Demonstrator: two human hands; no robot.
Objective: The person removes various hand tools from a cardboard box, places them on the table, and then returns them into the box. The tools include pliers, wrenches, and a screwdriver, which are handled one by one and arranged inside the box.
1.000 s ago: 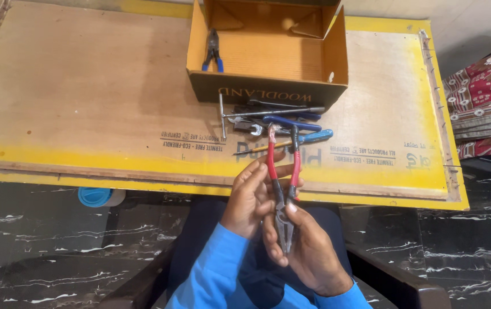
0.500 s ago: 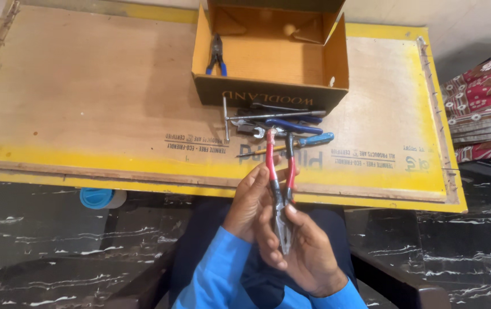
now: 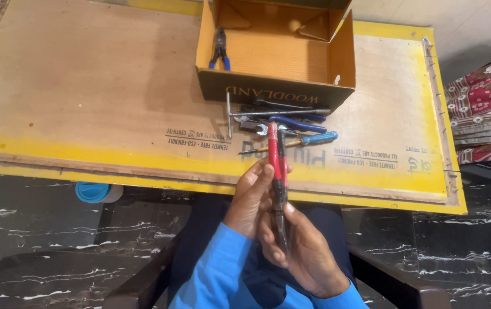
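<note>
Red-handled pliers point(image 3: 277, 166) stand upright between both hands, handles squeezed together and pointing toward the board. My left hand point(image 3: 249, 200) grips the handles from the left. My right hand point(image 3: 305, 252) holds the metal jaws, which point down toward me. Both sleeves are blue. Just beyond the handles, a pile of tools point(image 3: 279, 123) lies on the plywood board point(image 3: 85, 91): a T-shaped metal key, blue-handled pliers, a spanner and a blue-handled screwdriver point(image 3: 308, 140).
An open cardboard box point(image 3: 277, 54) sits at the board's far edge with small blue-handled pliers point(image 3: 219, 51) inside. A blue-capped container point(image 3: 93, 191) shows under the board's near edge. Floral bedding point(image 3: 486, 109) lies at the right. Dark marble floor and chair arms surround my lap.
The pliers' handles were spread apart a second ago; they have closed together. Both hands stayed in about the same place.
</note>
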